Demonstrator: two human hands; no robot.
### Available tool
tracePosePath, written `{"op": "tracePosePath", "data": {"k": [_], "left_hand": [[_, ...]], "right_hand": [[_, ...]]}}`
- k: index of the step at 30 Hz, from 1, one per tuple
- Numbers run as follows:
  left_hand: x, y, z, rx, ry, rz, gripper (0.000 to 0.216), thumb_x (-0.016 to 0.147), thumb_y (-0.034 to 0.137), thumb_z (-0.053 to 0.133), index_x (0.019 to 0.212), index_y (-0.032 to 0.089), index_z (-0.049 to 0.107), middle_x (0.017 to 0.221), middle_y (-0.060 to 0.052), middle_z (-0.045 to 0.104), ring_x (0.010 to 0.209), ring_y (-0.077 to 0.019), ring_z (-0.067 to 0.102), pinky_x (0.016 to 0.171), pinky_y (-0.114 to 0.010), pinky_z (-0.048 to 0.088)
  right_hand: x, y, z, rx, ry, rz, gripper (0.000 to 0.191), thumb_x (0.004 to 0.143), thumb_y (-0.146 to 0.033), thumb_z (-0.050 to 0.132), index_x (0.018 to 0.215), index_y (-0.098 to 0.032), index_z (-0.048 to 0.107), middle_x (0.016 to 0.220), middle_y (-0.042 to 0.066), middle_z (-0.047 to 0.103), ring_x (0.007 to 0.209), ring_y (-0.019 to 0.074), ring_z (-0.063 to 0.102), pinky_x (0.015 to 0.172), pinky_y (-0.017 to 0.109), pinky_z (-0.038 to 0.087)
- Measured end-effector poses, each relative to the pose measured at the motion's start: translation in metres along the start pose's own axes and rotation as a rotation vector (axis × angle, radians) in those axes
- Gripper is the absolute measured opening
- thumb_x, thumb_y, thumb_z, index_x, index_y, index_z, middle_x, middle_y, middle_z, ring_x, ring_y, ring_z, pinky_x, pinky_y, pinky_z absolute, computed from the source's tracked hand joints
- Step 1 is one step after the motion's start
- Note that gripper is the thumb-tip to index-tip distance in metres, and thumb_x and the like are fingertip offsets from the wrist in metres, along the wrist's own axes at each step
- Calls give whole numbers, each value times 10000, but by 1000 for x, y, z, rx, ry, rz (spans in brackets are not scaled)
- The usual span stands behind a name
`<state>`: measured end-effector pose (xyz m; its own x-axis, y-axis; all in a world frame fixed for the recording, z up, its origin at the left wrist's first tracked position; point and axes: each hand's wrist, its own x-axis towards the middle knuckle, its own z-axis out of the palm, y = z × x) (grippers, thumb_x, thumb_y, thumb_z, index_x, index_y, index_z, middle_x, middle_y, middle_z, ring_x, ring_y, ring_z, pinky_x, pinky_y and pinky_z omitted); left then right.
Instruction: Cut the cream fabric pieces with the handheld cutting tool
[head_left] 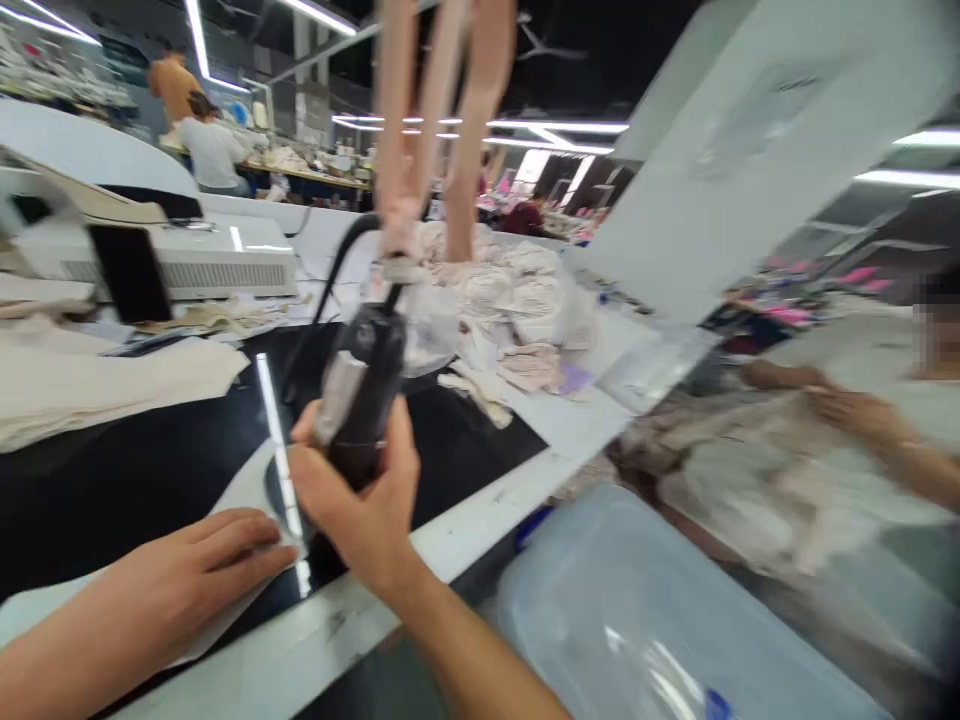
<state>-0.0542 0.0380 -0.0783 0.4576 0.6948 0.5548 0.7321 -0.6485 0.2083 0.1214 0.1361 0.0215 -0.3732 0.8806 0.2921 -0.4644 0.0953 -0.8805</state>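
Gripping a black handheld tool [358, 400] at center frame, the right hand [367, 500] wraps it firmly while the left hand [196, 565] presses flat, fingers spread, on pale fabric [247, 490] at lower left.

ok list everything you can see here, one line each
handheld tool: 1, black and grey, corded, over the black mat
black mat: 1, on the worktable
pale piece: 1, light grey, on the mat under the left hand
fabric pieces: a heap, cream, far end of the table
machine: 1, white, back left
plastic bin: 1, translucent, lower right
co-worker: 1, right edge, blurred
left hand: flat on the pale piece
right hand: gripping the tool
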Motion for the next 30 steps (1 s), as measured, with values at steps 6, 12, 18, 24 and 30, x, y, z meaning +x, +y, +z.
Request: {"op": "tracePosePath", "data": {"k": [6, 12, 18, 24, 30], "left_hand": [[15, 4, -9, 101, -235, -49, 293, 1133, 141, 486, 1368, 174, 658, 1166, -86, 728, 1063, -241, 723, 965, -322, 651], [16, 2, -10, 92, -171, -29, 273, 1166, 157, 462, 1347, 142, 666, 1118, -89, 713, 1086, -225, 690, 989, -299, 609], [17, 2, -9, 91, -185, -39, 267, 1123, 113, 549, 1364, 148, 658, 1147, -78, 708, 1109, -235, 683, 972, -303, 611], [17, 2, -6, 101, -172, -43, 212, 1132, 135, 585, 1329, 139, 663, 1106, -61, 711, 1071, -214, 678, 965, -276, 594], [13, 2, -8, 134, -177, -35, 193, 1104, 105, 631, 1290, 124, 677, 1120, -69, 712, 1071, -204, 686, 964, -279, 588]], "right_hand": [[7, 16, -13, 13, 87, -158, 437, 786, -329, 939, 1121, -284, 662, 803, -58, 713, 588, 138, 660, 529, 239, 585], [8, 16, -16, 27, 4, -218, 406, 863, -407, 944, 1159, -288, 694, 805, -37, 704, 585, 157, 667, 531, 280, 599], [6, 15, -15, -23, 13, -241, 450, 846, -437, 961, 1161, -270, 688, 783, -29, 718, 571, 170, 669, 520, 290, 571], [4, 19, -18, -31, -13, -250, 421, 881, -410, 932, 1193, -275, 684, 789, -23, 726, 578, 176, 662, 511, 296, 568], [5, 19, -16, -62, -3, -269, 420, 862, -421, 942, 1164, -274, 689, 769, -26, 720, 582, 180, 649, 536, 314, 574]]}}
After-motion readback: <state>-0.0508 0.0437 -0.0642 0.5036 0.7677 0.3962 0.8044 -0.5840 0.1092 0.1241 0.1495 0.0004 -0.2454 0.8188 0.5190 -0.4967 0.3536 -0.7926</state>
